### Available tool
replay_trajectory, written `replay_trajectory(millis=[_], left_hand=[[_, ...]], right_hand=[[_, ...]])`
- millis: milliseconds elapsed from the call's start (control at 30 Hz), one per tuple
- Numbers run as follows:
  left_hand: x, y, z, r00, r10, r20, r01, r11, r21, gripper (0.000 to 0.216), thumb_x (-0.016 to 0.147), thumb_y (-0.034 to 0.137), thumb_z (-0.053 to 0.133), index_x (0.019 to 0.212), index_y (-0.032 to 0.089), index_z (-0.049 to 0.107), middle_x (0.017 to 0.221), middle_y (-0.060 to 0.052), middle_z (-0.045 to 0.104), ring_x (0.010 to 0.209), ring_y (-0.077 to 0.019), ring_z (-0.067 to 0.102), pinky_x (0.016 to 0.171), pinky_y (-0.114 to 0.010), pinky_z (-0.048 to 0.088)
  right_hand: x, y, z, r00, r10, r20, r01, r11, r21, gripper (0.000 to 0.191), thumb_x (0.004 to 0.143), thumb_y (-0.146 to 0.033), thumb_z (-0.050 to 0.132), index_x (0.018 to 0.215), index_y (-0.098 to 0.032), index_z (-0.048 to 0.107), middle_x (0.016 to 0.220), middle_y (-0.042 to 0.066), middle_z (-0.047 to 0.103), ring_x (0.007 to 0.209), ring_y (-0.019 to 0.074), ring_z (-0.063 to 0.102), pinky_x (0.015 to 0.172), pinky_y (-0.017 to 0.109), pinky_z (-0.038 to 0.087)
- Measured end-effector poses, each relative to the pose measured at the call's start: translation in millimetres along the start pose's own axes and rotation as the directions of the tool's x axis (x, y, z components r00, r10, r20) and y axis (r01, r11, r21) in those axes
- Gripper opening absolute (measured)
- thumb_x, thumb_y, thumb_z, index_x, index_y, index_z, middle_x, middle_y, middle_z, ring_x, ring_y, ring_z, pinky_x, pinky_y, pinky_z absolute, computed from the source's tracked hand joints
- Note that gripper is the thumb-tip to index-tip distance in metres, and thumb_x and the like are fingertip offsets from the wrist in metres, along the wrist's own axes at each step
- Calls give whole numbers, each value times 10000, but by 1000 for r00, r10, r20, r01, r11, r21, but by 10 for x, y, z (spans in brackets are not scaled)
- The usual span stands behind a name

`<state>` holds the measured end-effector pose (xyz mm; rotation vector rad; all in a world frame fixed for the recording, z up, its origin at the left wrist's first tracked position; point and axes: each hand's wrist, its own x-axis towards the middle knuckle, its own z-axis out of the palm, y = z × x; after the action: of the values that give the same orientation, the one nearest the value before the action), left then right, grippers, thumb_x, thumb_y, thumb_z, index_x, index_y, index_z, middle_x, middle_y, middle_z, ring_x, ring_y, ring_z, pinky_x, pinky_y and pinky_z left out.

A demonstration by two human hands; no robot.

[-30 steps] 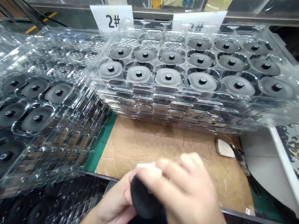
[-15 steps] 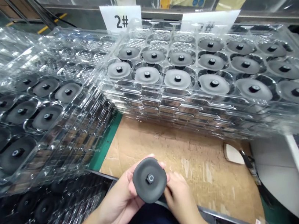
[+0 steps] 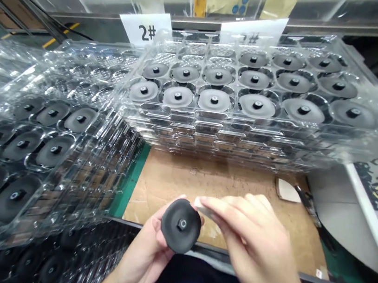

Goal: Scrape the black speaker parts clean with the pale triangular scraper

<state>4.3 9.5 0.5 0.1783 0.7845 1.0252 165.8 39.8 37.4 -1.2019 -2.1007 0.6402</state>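
Note:
My left hand (image 3: 147,253) grips a dark grey, rounded-square dished disc (image 3: 169,235) with a small stud at its centre. The disc is tilted to face me above the front edge of the cardboard. My right hand (image 3: 256,240) is just right of the disc, fingers pressed together, with its fingertips at the disc's upper right rim. Something small and whitish shows at those fingertips; I cannot make out what it is, nor whether it touches the rim. Discs of the same kind sit in the pockets of a clear plastic tray (image 3: 210,115) behind.
A second stack of clear trays (image 3: 78,154) with discs stands at the left. Cardboard (image 3: 170,176) covers the bench on a green mat (image 3: 131,175). A whitish pad (image 3: 287,191) and a dark tool (image 3: 309,203) lie at its right. A "2#" paper sign (image 3: 147,28) stands behind.
My right hand has risen from below the disc's right side to its upper right rim. The disc stays in my left hand, and the view has shifted slightly.

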Motion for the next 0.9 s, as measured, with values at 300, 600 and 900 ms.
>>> replay_trajectory(millis=[300, 600, 900], left_hand=[[27, -42, -42, 998, 20, -66, -18, 999, 35, 460, 607, 285, 748, 1048, 228, 632, 1014, -35, 672, 915, -150, 609, 791, -199, 482], [104, -63, -169, 992, 41, -123, -56, 990, -126, 556, 755, 244, 616, 1277, 262, 428, 1131, -80, 621, 1049, -243, 577, 936, -377, 443], [117, -54, -100, 994, 39, -99, -52, 990, -134, 491, 734, 213, 641, 1206, 250, 512, 1122, -72, 631, 1084, -229, 556, 945, -353, 439]], right_hand=[[-27, 42, 83, 999, 49, 0, -49, 992, 120, 335, 825, -62, 453, 1073, -240, 590, 886, 18, 654, 736, 150, 540, 682, 299, 377], [-157, 728, 608, 911, 401, 94, -412, 886, 215, 221, 839, -233, 456, 916, -209, 662, 926, 41, 686, 843, 188, 629, 729, 304, 483], [-158, 437, 427, 907, 420, 14, -406, 866, 293, 207, 868, -274, 457, 989, -225, 618, 985, 33, 657, 890, 167, 611, 742, 269, 483]])
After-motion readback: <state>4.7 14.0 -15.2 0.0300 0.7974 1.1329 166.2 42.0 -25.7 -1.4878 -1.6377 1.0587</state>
